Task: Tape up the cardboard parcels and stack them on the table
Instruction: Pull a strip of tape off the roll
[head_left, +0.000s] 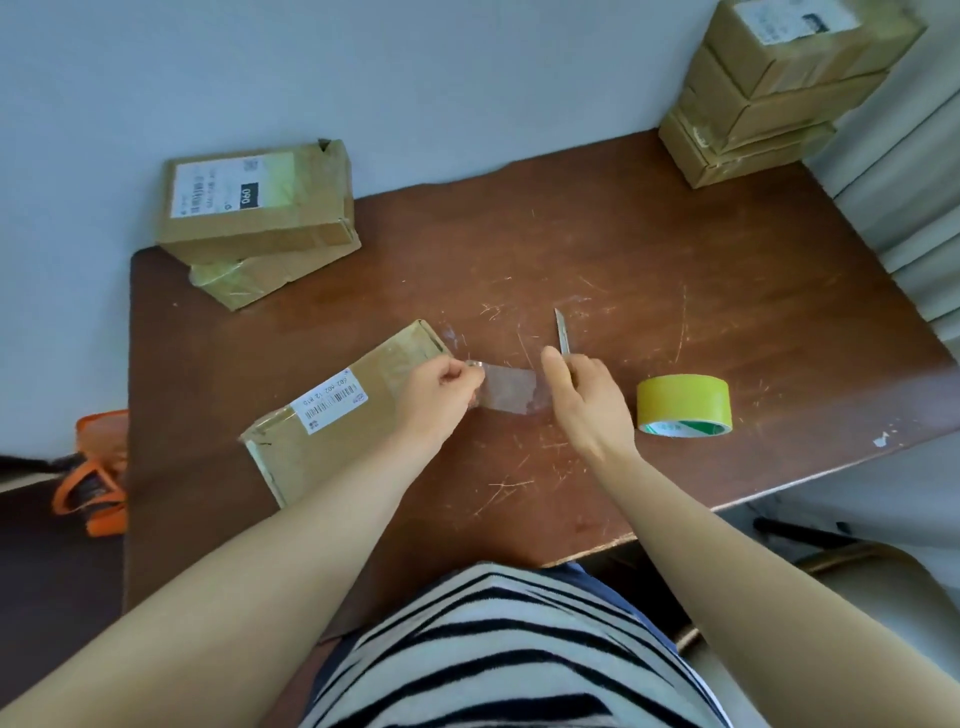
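1. The left hand (441, 395) has its fingers curled and pinches one end of a clear tape strip (506, 392).
2. The strip stretches to the right, above the table (675, 270), and ends at the right hand (582, 400); whether that hand also holds it cannot be told.
3. The right hand's fingers are closed round a knife (561, 332), whose blade points away from the person.
4. A parcel (332, 415) lies on the table just left of the left hand, partly under the left forearm, with a white label on top.
5. A yellow tape roll (684, 402) lies flat near the right hand, apart from it.
6. A stack of two parcels (254, 208) sits at the table's far left corner.
7. A stack of three parcels (769, 88) sits at the far right corner.
8. An orange strap (96, 467) lies on the floor to the left.
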